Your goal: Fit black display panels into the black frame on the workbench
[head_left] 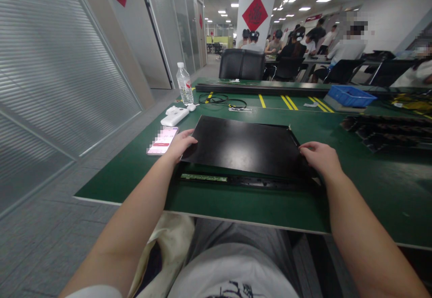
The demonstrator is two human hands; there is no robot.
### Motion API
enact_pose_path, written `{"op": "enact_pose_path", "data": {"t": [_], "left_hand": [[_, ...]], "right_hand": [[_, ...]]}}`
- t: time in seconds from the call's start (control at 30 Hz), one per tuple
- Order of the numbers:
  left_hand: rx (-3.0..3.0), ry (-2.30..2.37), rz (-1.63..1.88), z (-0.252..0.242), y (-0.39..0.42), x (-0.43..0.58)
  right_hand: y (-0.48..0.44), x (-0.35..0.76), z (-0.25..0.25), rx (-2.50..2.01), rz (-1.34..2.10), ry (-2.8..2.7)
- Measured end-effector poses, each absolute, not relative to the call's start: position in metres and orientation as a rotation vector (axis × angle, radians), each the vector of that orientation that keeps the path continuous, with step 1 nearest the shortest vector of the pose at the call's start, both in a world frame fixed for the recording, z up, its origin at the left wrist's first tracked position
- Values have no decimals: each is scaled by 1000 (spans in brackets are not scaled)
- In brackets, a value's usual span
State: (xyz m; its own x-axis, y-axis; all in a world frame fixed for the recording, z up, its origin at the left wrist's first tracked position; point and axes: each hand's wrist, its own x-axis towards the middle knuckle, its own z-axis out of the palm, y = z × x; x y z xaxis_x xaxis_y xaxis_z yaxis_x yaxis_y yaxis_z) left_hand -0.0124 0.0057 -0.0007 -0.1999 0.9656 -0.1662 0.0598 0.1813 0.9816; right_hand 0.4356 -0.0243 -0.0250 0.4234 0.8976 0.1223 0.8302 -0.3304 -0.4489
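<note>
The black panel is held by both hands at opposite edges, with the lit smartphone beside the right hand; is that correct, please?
No, the head view shows the smartphone beside the left hand, not the right hand; the black panel is held as described.

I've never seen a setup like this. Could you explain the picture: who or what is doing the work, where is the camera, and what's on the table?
There is no robot here, just a person's bare hands. The camera is worn on their head, looking forward and down, so you see roughly what they see.

The left hand and right hand have a grip on opposite side edges of a flat black panel. On the near side is a narrow green circuit board.

Around it on the green table are a phone near the left hand, a plastic bottle, a black cable and a blue tray. Other people sit and stand in the background.
</note>
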Motion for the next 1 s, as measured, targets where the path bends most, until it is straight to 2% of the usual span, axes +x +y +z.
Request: {"op": "enact_pose_path", "data": {"t": [1.0], "left_hand": [[1111,1459,1176,-6,9,-14]], "right_hand": [[-26,432,-22,-2293,157,-1495]]}}
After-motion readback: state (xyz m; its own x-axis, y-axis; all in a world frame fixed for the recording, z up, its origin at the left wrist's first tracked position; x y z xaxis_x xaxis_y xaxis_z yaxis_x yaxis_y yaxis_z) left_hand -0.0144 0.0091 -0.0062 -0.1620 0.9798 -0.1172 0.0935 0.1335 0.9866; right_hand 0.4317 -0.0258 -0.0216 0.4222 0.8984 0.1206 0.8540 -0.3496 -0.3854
